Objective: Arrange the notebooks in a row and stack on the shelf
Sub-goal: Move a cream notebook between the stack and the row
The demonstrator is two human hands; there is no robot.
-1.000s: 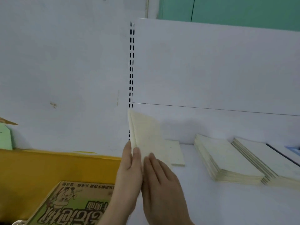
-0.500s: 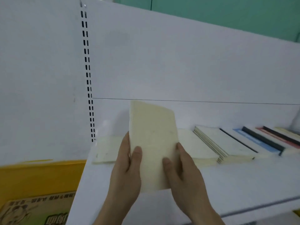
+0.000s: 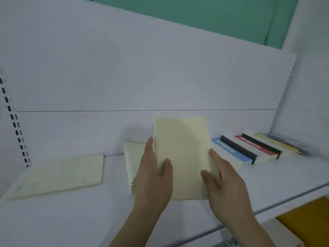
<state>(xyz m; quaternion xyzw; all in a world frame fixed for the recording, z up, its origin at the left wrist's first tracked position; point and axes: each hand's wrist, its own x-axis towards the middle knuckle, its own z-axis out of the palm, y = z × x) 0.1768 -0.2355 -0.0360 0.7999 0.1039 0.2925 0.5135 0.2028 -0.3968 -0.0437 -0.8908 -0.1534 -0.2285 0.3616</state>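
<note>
1. In the head view we see our left hand [image 3: 154, 177] and right hand [image 3: 225, 184] together holding a cream notebook [image 3: 183, 157] upright over the white shelf [image 3: 71, 220].
2. Our left hand grips the notebook's left edge: the thumb lies curled across its front cover and the fingers run up behind that edge.
3. Our right hand grips the right edge in the same way, thumb on the front cover, fingers wrapped round the side and back.
4. The notebook stands tilted slightly, its lower edge hidden between our hands, so we cannot tell whether it touches the shelf.
5. Just behind our left hand sits a stack of cream notebooks [image 3: 132, 161], its ragged page edges showing beside our wrist.
6. Well to the left of our left hand, a single cream notebook lying flat [image 3: 60, 173] rests on the shelf, near the slotted upright [image 3: 15, 125].
7. Beyond our right hand, a row of notebooks with coloured covers [image 3: 249, 150] lies on the shelf, overlapping one another: blue, red and yellow covers with black spines between them.
8. Behind everything rises the white back panel [image 3: 142, 77].
9. Below our right hand, under the shelf's front edge, something yellow [image 3: 309, 221] shows.
</note>
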